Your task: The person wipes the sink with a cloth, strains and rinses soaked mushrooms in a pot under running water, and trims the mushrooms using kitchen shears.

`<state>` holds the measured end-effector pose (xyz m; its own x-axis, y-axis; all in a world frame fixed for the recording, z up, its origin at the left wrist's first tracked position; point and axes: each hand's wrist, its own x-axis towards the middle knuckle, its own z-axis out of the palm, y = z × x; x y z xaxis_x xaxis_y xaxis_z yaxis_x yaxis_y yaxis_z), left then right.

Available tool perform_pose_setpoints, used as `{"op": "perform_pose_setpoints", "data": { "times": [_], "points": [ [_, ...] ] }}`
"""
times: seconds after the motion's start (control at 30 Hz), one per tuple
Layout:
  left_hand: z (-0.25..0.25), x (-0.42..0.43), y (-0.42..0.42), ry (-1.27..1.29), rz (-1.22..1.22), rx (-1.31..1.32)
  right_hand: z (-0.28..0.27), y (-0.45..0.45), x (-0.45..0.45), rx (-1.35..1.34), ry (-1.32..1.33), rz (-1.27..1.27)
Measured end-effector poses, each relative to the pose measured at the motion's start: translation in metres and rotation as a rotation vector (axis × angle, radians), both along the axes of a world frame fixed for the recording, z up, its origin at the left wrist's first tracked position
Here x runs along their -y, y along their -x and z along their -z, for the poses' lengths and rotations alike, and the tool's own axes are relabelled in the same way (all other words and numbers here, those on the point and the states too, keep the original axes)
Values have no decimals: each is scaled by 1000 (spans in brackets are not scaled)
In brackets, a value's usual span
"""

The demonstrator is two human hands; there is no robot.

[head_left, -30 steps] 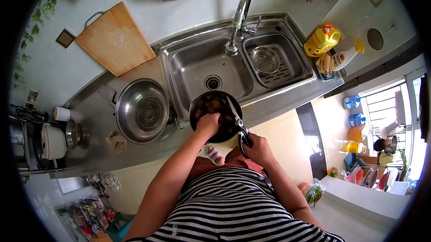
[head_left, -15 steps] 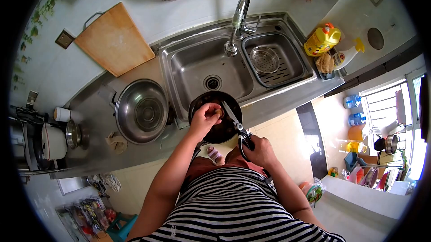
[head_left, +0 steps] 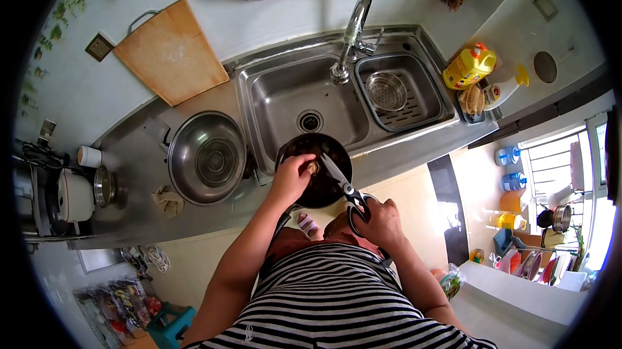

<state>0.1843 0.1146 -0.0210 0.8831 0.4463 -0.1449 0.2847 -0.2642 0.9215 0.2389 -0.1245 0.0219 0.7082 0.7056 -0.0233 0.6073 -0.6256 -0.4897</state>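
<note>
Over a dark round pot (head_left: 337, 195) at the sink's front edge, my left hand (head_left: 291, 179) pinches a small brownish lump (head_left: 313, 168), too small to name. My right hand (head_left: 382, 222) grips black-handled scissors (head_left: 348, 188) by the loops. Their metal blades point up and left over the pot, beside the lump. Small dark pieces lie in the pot, hard to make out.
Behind the pot lies a double steel sink (head_left: 275, 93) with a faucet (head_left: 356, 22) and a round strainer (head_left: 386, 92). A large steel basin (head_left: 188, 158) sits left. A cutting board (head_left: 172, 51) leans on the wall. Yellow detergent bottle (head_left: 468, 67) at right.
The scissors' handles look spread wider, and my right hand has shifted slightly right. My left hand still pinches the lump over the pot. The whole view has shifted a little.
</note>
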Motion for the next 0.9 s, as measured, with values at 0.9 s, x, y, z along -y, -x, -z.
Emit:
{"op": "perform_pose_setpoints", "data": {
  "times": [0.9],
  "points": [
    [40, 23, -19, -590, 692, -531, -16, 0, -7, -275, -247, 85]
  ]
}}
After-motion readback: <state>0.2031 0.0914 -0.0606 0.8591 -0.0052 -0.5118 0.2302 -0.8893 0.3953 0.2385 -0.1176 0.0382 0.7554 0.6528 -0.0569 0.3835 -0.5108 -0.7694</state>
